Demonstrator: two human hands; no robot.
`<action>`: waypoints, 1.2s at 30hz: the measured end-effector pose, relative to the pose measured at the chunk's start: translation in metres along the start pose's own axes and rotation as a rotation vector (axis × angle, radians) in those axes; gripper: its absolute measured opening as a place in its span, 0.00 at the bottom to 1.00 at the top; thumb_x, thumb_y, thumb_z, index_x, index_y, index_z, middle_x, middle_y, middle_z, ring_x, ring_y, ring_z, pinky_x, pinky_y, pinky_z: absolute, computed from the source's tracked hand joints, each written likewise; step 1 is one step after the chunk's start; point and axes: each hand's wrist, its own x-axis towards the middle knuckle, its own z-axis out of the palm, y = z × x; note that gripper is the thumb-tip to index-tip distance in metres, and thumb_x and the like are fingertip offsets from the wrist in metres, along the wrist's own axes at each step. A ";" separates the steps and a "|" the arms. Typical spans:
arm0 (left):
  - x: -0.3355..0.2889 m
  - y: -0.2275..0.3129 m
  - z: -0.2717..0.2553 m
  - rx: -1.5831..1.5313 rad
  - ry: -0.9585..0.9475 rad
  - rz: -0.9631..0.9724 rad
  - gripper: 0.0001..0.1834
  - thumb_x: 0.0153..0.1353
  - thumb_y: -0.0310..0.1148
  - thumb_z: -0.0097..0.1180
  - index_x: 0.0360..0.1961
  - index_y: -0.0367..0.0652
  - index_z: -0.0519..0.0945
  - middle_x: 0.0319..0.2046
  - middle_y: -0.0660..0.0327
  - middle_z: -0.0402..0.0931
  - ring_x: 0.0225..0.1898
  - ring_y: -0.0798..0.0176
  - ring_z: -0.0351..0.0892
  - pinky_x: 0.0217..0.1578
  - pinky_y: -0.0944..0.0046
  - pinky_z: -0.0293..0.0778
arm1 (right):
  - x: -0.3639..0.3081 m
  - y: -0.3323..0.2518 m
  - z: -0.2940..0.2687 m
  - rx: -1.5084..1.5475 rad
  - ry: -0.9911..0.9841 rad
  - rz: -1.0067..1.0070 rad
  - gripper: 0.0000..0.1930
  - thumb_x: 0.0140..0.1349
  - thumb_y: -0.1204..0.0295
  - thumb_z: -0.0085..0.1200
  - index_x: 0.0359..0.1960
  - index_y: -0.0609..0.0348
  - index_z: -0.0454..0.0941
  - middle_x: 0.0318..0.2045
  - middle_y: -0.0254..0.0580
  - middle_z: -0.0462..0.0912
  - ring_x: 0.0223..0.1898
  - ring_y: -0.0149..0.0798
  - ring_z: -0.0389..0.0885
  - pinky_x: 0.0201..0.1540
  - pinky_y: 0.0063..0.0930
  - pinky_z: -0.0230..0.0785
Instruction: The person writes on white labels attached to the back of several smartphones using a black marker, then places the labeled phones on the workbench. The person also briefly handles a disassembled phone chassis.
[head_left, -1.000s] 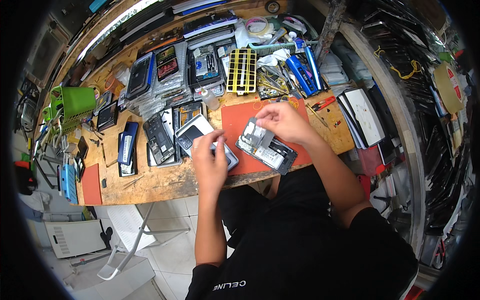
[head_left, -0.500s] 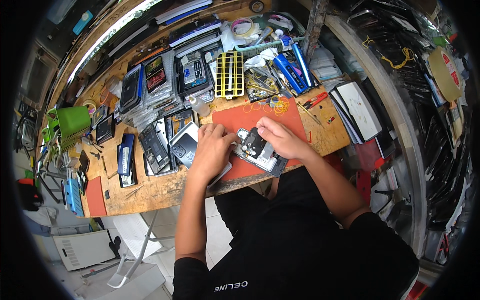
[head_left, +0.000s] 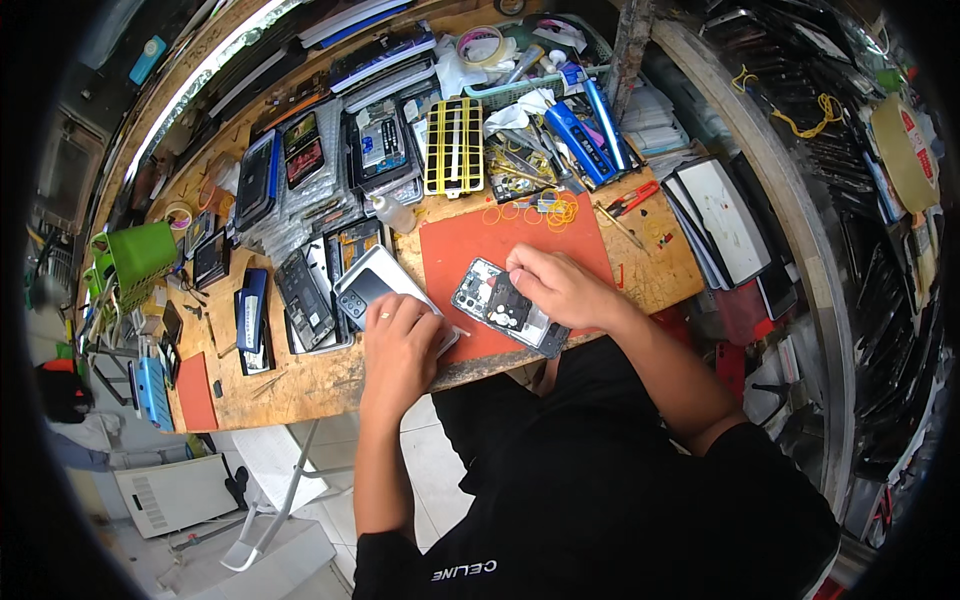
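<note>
An opened phone (head_left: pixel 541 333) lies slantwise on the orange-red mat (head_left: pixel 455 240), its inside parts exposed. Over its middle is a black inner cover (head_left: pixel 507 306), pinched at its upper right by the fingers of my right hand (head_left: pixel 565 288). My left hand (head_left: pixel 400 345) is apart from that phone. Its bent fingers rest over the lower part of a grey phone back cover (head_left: pixel 366 291) with camera rings, which sits on a pale, flat tray-like piece. The fingertips of my left hand are partly out of sight.
Around the mat are dismantled phones (head_left: pixel 305 298), a dropper bottle (head_left: pixel 394 214), a yellow-barred organiser box (head_left: pixel 455 148), yellow wire loops (head_left: pixel 560 210), red-handled pliers (head_left: pixel 632 198) and blue tools (head_left: pixel 580 145). A green basket (head_left: pixel 140 255) stands far left. The wooden table edge (head_left: pixel 330 400) is nearest me.
My left hand has drawn away from the opened phone, toward the left and nearer me, onto the grey back cover. The black inner cover now lies flatter against the phone.
</note>
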 end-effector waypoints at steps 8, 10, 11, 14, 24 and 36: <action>-0.101 -0.003 0.005 -0.685 0.640 -0.818 0.05 0.77 0.29 0.57 0.42 0.39 0.79 0.36 0.64 0.79 0.33 0.71 0.75 0.35 0.71 0.70 | 0.020 0.016 0.017 0.271 0.204 0.241 0.09 0.73 0.70 0.59 0.40 0.66 0.83 0.30 0.37 0.86 0.25 0.26 0.81 0.29 0.27 0.74; -0.130 -0.017 0.010 -0.725 0.816 -0.995 0.07 0.77 0.33 0.57 0.44 0.40 0.77 0.32 0.68 0.76 0.31 0.75 0.71 0.32 0.73 0.67 | 0.028 0.009 0.025 0.256 0.112 0.322 0.07 0.74 0.72 0.58 0.42 0.65 0.81 0.31 0.34 0.85 0.27 0.24 0.81 0.29 0.24 0.74; -0.142 -0.026 0.011 -0.775 0.899 -1.124 0.08 0.77 0.34 0.58 0.45 0.41 0.76 0.30 0.69 0.76 0.29 0.76 0.70 0.31 0.73 0.66 | 0.032 0.006 0.028 0.270 0.064 0.349 0.06 0.75 0.73 0.57 0.43 0.65 0.81 0.32 0.33 0.84 0.28 0.22 0.82 0.29 0.23 0.74; -0.168 -0.045 0.014 -0.605 0.900 -1.311 0.13 0.75 0.37 0.62 0.48 0.41 0.74 0.24 0.67 0.73 0.27 0.72 0.71 0.29 0.67 0.67 | 0.036 -0.005 0.032 0.041 0.079 0.303 0.07 0.70 0.74 0.62 0.40 0.67 0.83 0.29 0.40 0.87 0.28 0.27 0.84 0.31 0.28 0.77; -0.140 -0.034 -0.007 0.360 0.729 -1.177 0.17 0.72 0.38 0.63 0.51 0.35 0.77 0.33 0.53 0.78 0.37 0.54 0.78 0.39 0.54 0.74 | 0.042 -0.019 0.021 -0.439 0.013 0.285 0.18 0.59 0.60 0.73 0.37 0.64 0.85 0.40 0.56 0.89 0.44 0.56 0.89 0.48 0.50 0.78; -0.012 0.061 0.043 0.153 0.021 -0.253 0.19 0.57 0.29 0.65 0.52 0.45 0.87 0.55 0.55 0.80 0.65 0.43 0.71 0.72 0.38 0.55 | 0.049 -0.029 0.028 -0.799 -0.007 0.111 0.23 0.55 0.56 0.76 0.39 0.65 0.84 0.37 0.59 0.88 0.40 0.55 0.90 0.41 0.47 0.81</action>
